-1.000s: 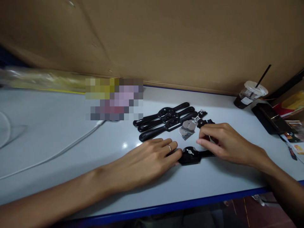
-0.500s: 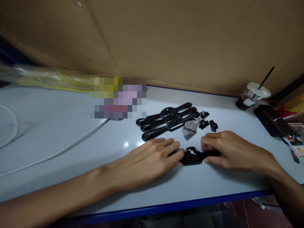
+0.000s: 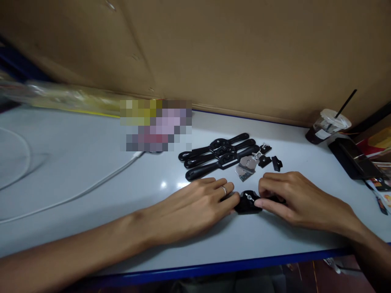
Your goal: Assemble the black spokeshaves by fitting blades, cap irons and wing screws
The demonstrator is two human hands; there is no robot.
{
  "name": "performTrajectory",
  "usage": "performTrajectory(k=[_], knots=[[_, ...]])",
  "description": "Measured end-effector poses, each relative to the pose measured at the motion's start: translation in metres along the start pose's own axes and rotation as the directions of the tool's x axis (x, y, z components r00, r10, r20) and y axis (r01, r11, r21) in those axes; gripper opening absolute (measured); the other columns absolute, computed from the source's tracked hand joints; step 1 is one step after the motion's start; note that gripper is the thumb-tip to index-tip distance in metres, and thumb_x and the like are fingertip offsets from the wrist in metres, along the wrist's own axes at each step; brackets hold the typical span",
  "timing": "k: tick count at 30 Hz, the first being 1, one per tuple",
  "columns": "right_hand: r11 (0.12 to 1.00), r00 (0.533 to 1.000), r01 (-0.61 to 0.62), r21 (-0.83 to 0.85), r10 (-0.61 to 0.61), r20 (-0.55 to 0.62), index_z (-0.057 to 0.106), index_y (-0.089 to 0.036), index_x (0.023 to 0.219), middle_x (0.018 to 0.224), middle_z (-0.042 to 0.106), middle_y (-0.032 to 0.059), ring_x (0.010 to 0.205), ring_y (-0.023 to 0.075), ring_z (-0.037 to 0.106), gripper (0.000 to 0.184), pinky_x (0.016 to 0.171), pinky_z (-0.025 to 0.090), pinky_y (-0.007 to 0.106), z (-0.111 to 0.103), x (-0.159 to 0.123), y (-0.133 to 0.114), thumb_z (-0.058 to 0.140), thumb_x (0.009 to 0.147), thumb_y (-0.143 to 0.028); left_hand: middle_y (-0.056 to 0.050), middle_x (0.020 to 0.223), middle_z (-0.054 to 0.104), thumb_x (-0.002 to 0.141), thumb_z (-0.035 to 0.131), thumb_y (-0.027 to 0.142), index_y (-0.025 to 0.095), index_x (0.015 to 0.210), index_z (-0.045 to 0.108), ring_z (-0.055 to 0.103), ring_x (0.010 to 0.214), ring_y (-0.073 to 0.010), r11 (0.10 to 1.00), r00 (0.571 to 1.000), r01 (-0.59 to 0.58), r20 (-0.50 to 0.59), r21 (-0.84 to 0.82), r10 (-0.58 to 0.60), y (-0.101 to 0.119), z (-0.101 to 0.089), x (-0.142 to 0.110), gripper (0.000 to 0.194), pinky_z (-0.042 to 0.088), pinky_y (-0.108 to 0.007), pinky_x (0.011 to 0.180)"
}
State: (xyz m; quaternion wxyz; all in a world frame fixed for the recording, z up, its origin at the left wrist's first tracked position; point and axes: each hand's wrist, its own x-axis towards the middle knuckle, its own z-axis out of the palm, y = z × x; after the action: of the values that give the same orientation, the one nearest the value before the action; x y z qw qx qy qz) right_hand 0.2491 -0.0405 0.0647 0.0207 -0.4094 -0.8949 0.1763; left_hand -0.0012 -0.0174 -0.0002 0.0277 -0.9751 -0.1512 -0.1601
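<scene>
Near the table's front edge lies a black spokeshave (image 3: 248, 206), with a silvery screw at the centre of its body. My left hand (image 3: 210, 197), a ring on one finger, is closed over its left handle, which is hidden beneath. Around the right handle my right hand (image 3: 282, 197) is curled, the thumb reaching onto the body beside the screw. Beyond it lie three black spokeshave bodies (image 3: 221, 152) side by side. To their right are flat metal blades (image 3: 247, 165), small thumbscrews (image 3: 259, 154) and black cap pieces (image 3: 277, 163).
A plastic cup with a straw (image 3: 326, 126) and a black stand-like object (image 3: 348, 158) are at the right. A white cable (image 3: 106, 175) runs left from a pixelated item (image 3: 161, 130). Cardboard (image 3: 229, 57) lines the back; clear wrap (image 3: 76, 97) lies along it.
My right thumb has moved left from the handle onto the spokeshave's body by the screw. The left hand keeps its hold. The whole view has shifted slightly.
</scene>
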Motion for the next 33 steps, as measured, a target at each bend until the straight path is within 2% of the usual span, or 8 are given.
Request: performTrajectory(k=[3,6,12,18,23,29,33], knots=[[0.995,0.993,0.018,-0.101,-0.030,-0.115,0.060,-0.018,0.080,0.073,0.062,-0.0003,0.058,0.0116,0.048,0.036,0.058,0.030,0.028,0.012,0.005,-0.003,0.043,0.107,-0.033,-0.003,0.082,0.059,0.103,0.049,0.022,0.016,0.096,0.057,0.056,0.073,-0.0202,1.000,1.000,-0.013,0.003,0.024,0.013,0.000,-0.001,0.000,0.012,0.042,-0.034,0.061],[0.972,0.985,0.017,-0.235,-0.057,-0.163,0.061,-0.018,0.078,0.066,0.060,-0.0003,0.052,0.0117,0.043,0.039,0.055,0.023,0.030,0.025,0.009,-0.005,0.039,0.108,-0.031,-0.003,0.083,0.059,0.103,0.049,0.022,0.017,0.095,0.056,0.056,0.073,-0.0206,1.000,1.000,-0.003,0.017,0.028,0.002,0.000,-0.001,0.000,0.011,0.041,-0.035,0.061],[0.939,0.985,0.036,-0.342,-0.091,-0.146,0.060,-0.018,0.079,0.063,0.062,0.0009,0.050,0.0131,0.045,0.037,0.054,0.019,0.033,0.039,0.014,-0.007,0.036,0.107,-0.023,-0.003,0.081,0.060,0.102,0.046,0.015,0.017,0.093,0.056,0.055,0.071,-0.0197,1.000,1.000,-0.015,0.012,0.011,0.015,0.001,-0.001,0.000,0.013,0.040,-0.034,0.061],[0.884,0.987,-0.004,-0.467,-0.071,-0.143,0.056,-0.018,0.081,0.062,0.065,0.0029,0.047,0.0138,0.049,0.027,0.052,0.015,0.033,0.049,0.015,-0.008,0.039,0.102,-0.015,-0.003,0.080,0.061,0.098,0.046,0.009,0.016,0.091,0.057,0.053,0.070,-0.0193,1.000,1.000,0.000,0.002,-0.026,0.000,0.004,-0.001,0.001,0.015,0.040,-0.034,0.060],[0.868,0.990,-0.023,-0.496,-0.050,-0.134,0.057,-0.018,0.083,0.061,0.064,0.0030,0.045,0.0150,0.049,0.023,0.050,0.012,0.034,0.051,0.015,-0.011,0.040,0.096,-0.009,-0.002,0.077,0.062,0.091,0.046,0.004,0.018,0.087,0.056,0.053,0.069,-0.0196,0.998,1.000,0.021,0.012,-0.051,-0.020,0.007,-0.001,0.002,0.017,0.042,-0.033,0.060],[0.875,0.992,-0.080,-0.478,0.022,-0.124,0.059,-0.017,0.081,0.061,0.066,0.0039,0.043,0.0156,0.050,0.022,0.050,0.010,0.034,0.051,0.015,-0.018,0.042,0.095,-0.010,-0.002,0.078,0.063,0.083,0.049,0.003,0.019,0.086,0.055,0.053,0.068,-0.0192,0.998,0.999,0.021,0.034,-0.065,-0.019,0.007,-0.001,0.002,0.017,0.044,-0.033,0.063],[0.885,0.984,-0.165,-0.435,0.120,-0.130,0.061,-0.016,0.081,0.061,0.067,0.0051,0.043,0.0147,0.050,0.024,0.051,0.010,0.034,0.051,0.016,-0.026,0.042,0.097,-0.012,-0.001,0.078,0.062,0.090,0.047,0.005,0.019,0.086,0.055,0.053,0.067,-0.0190,0.995,1.000,0.018,0.011,-0.095,-0.017,0.007,-0.002,0.003,0.016,0.043,-0.033,0.062]])
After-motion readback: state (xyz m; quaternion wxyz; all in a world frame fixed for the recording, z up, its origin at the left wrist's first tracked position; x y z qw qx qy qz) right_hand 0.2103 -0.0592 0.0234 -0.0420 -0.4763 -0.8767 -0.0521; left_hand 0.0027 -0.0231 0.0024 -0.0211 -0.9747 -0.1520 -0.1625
